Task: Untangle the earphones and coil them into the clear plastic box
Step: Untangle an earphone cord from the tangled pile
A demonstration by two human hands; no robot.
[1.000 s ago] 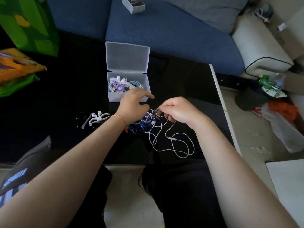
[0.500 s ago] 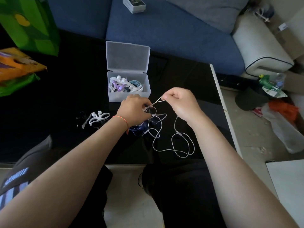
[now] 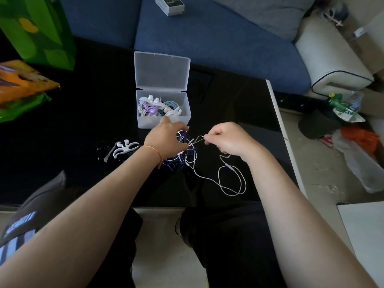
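Note:
A tangle of white and dark blue earphone cables (image 3: 188, 156) lies on the black table (image 3: 83, 125). My left hand (image 3: 166, 140) grips the knot of that tangle from the left. My right hand (image 3: 226, 138) pinches a white strand pulled out of the knot, and the rest of the white cable (image 3: 230, 179) trails in loops toward the table's front edge. Just behind my hands stands the clear plastic box (image 3: 164, 121), lid open, with coiled white, purple and light blue earphones (image 3: 158, 106) inside.
A white cable winder (image 3: 122, 149) lies left of my left hand. Green and orange bags (image 3: 27, 59) sit at the table's left. A blue sofa (image 3: 207, 38) is behind the table, and clutter covers the floor to the right.
My right hand has dropped lower and slightly right, drawing the white strand sideways out of the knot. My left hand has stayed clamped on the tangle near the box.

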